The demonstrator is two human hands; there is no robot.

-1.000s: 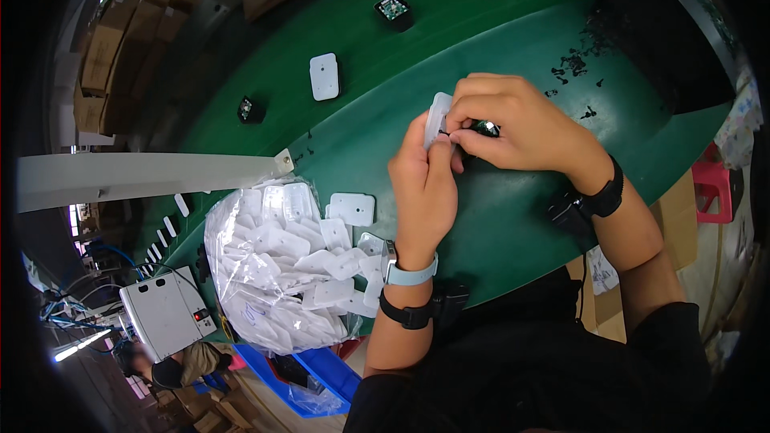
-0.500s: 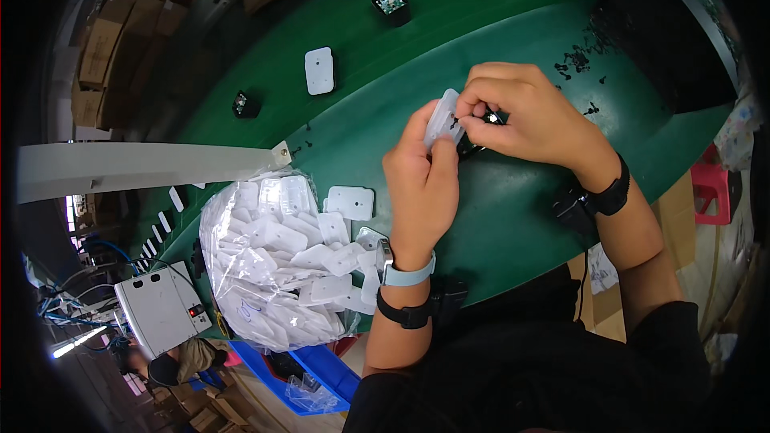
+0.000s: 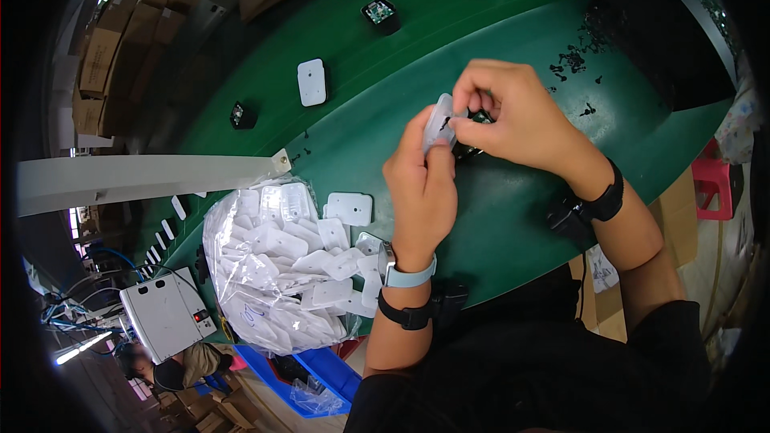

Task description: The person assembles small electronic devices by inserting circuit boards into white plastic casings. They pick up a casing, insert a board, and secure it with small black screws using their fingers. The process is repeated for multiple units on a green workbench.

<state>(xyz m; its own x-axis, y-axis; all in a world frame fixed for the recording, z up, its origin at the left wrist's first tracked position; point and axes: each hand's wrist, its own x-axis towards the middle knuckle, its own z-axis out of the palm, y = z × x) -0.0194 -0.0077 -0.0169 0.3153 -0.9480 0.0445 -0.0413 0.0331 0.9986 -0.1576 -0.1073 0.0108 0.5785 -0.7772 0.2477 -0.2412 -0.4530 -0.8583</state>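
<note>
A white plastic cover plate (image 3: 437, 126) is tilted up in my left hand (image 3: 421, 180), thumb on one face and fingers behind. My right hand (image 3: 517, 116) is closed in a pinch at the plate's face. By its fingertips a small black rubbery-looking piece (image 3: 446, 123) shows against the white; the fingers partly cover it. Behind and below my right hand sits a dark case with a green circuit board (image 3: 480, 118), mostly hidden.
Left of my left wrist, a clear bag (image 3: 249, 305) spills white covers. Small black pieces (image 3: 573, 60) lie scattered near a dark screen-like panel (image 3: 662, 32). Beyond are open black cases with boards (image 3: 379, 12) and a white-covered unit (image 3: 312, 82). A metal beam (image 3: 152, 180) enters from the left.
The cover plate has turned slightly and shifted a little left, with my right fingertips following. The black piece shows more plainly on it. The whole view has shifted slightly.
</note>
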